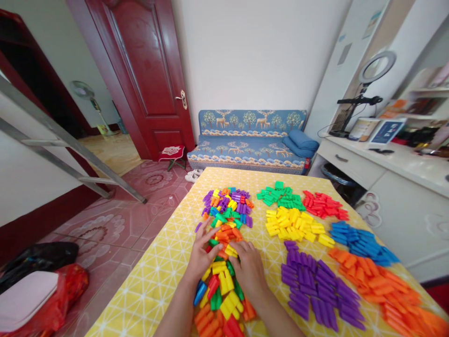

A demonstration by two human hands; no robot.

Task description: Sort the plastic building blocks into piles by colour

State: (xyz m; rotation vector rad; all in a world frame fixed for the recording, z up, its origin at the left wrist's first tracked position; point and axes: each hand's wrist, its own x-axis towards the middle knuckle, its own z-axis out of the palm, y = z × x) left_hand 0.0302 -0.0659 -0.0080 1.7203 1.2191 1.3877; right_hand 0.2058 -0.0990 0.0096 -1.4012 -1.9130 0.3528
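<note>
A mixed heap of plastic bullet-shaped building pieces point(226, 281) in several colours lies along the near middle of the table. Above its left side is my left hand point(199, 250), fingers apart, with nothing seen in it. Across from it, my right hand point(248, 264) has its fingers curled at a yellow building piece point(231, 251), seemingly pinching it. More mixed pieces point(228, 203) lie just beyond my hands. Sorted by colour on the right are green pieces point(280, 196), yellow pieces point(296, 223), red pieces point(324, 206), blue pieces point(363, 244), purple pieces point(317, 285) and orange pieces point(384, 288).
The table point(147, 276) wears a yellow patterned cloth. Beyond its far edge stands a blue sofa point(245, 145). A ladder point(70, 135) and bags point(70, 290) are at left; a white cabinet point(403, 196) with a ring light point(377, 68) stands at right.
</note>
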